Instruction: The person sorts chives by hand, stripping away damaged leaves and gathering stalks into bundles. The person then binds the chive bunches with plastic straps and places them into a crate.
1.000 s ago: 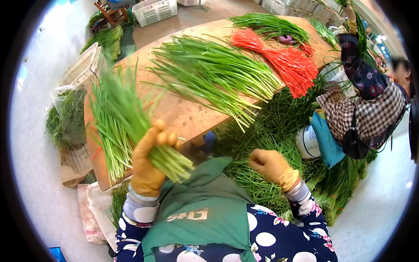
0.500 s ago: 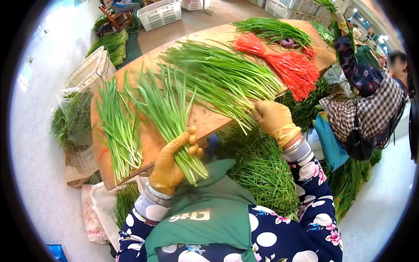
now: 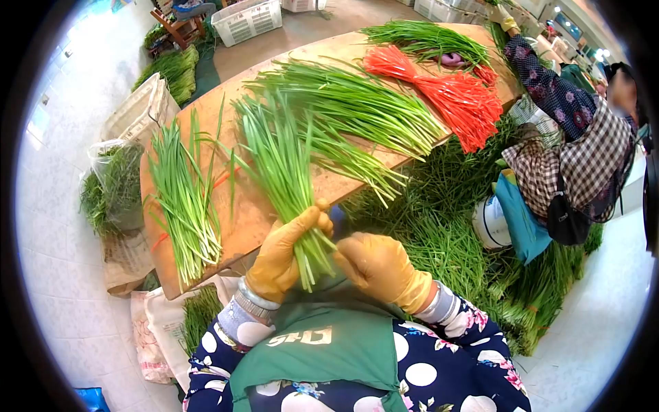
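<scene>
My left hand point(image 3: 285, 254), in a yellow glove, is wrapped round a bunch of green stalks point(image 3: 280, 165) near their pale lower ends. The leafy tops lean over the wooden table point(image 3: 254, 230). My right hand point(image 3: 384, 270), gloved too, is closed just right of the stalk ends; what its fingers pinch, if anything, I cannot make out. Left of the held bunch lies another bundle point(image 3: 184, 206) with a red strip by it. A wide pile of stalks point(image 3: 357, 103) spreads over the middle, beside a sheaf of red ties point(image 3: 456, 103).
Loose greens point(image 3: 439, 240) are heaped below the table at the right, near a white bucket point(image 3: 491, 223). A co-worker in a checked garment point(image 3: 594, 147) is at the right. White crates point(image 3: 248, 22) stand behind; a bag of greens point(image 3: 120, 182) is at the left.
My right hand has moved from the stalk pile's edge down and left to the held bunch's ends. My left hand has shifted slightly right with the bunch. The co-worker's raised arm has moved left.
</scene>
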Demonstrator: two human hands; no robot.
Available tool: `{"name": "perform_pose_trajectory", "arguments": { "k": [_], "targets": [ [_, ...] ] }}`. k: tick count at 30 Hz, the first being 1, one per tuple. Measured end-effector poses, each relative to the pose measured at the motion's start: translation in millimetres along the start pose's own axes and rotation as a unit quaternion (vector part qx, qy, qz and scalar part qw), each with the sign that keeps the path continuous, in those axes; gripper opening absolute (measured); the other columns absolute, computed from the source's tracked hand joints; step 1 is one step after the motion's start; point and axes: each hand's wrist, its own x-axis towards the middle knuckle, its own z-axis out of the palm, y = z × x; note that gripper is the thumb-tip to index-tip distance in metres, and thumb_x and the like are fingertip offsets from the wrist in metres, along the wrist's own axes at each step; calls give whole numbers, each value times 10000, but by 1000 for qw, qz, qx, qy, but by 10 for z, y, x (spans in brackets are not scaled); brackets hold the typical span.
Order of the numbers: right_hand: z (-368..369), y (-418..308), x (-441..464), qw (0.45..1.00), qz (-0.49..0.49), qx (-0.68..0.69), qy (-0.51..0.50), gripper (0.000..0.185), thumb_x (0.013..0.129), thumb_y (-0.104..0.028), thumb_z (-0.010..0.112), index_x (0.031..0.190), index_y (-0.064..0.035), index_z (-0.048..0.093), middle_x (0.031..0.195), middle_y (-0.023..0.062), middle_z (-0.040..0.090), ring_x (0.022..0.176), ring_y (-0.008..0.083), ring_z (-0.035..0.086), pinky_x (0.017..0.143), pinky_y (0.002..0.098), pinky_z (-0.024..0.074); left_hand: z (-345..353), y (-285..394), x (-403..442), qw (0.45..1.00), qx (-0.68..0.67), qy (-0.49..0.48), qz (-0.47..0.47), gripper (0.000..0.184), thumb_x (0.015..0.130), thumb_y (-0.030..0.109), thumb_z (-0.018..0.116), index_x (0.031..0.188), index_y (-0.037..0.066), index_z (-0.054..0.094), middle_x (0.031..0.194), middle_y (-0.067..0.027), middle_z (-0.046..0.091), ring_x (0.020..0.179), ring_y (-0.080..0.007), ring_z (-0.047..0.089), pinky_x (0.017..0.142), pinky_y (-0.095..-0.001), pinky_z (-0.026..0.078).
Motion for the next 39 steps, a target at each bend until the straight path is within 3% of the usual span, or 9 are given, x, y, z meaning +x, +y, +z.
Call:
{"name": "perform_pose_trajectory", "arguments": {
  "k": [2,5,6,10,15,17,19,23,39],
  "targets": [
    [-68,61,-69,999,-16,20,-40,135,851,-189,612,795,-77,562,688,116,556,625,311,574,556,426,457,167,15,-74,994,-44,28,95,265,946,150,572,1174,20,535,834,-23,606,769,-145,632,775,-373,576],
    [-461,329,-16,995,-2,-70,70,58,843,-113,601,840,-55,606,723,118,581,668,308,597,582,385,488,117,337,-229,984,-100,-37,142,264,947,166,566,1170,28,532,754,6,517,629,-93,510,692,-291,508],
    [-527,493,24,988,47,-55,137,81,852,-133,614,860,-53,609,736,128,586,683,309,603,579,382,490,185,353,-249,981,-127,-22,147,299,951,158,555,1212,17,518,691,22,414,562,-77,392,571,-232,379],
    [-560,900,186,967,93,-207,117,207,891,-273,590,922,-73,630,811,149,621,750,354,621,666,441,497,0,204,-111,982,-160,-74,62,388,954,133,538,1311,-5,467,651,39,308,537,-71,304,521,-229,268],
    [-435,1059,345,972,228,-8,-63,335,894,-357,591,939,-29,646,827,176,659,771,382,623,720,436,488,-85,148,-135,987,-153,-20,43,349,954,127,537,1275,-4,493,643,38,317,537,-72,310,512,-227,275],
    [-351,1120,317,957,257,103,-83,345,895,-348,605,929,-8,653,784,148,662,703,272,630,685,375,487,-84,152,-148,988,-147,-13,40,329,952,122,541,1253,-6,505,646,37,324,539,-74,313,513,-227,279],
    [-274,1129,302,933,254,231,-107,318,952,-311,572,946,-1,642,718,-5,561,654,88,468,606,256,411,-63,138,-152,990,-130,21,45,279,947,114,550,1197,-8,528,652,33,337,540,-76,317,514,-229,285],
    [-407,916,323,872,283,399,-24,287,973,-288,540,948,-24,650,752,-19,589,659,80,525,616,234,443,-75,122,-169,992,-97,76,21,209,960,134,539,1122,2,556,710,4,456,550,-88,379,523,-236,328],
    [-183,878,166,912,278,302,29,289,983,-276,524,871,-26,617,768,23,613,683,120,543,646,272,453,-108,14,-164,995,-61,84,0,186,941,139,575,1078,13,568,818,-30,569,591,-103,466,553,-240,402]
  ]
}}
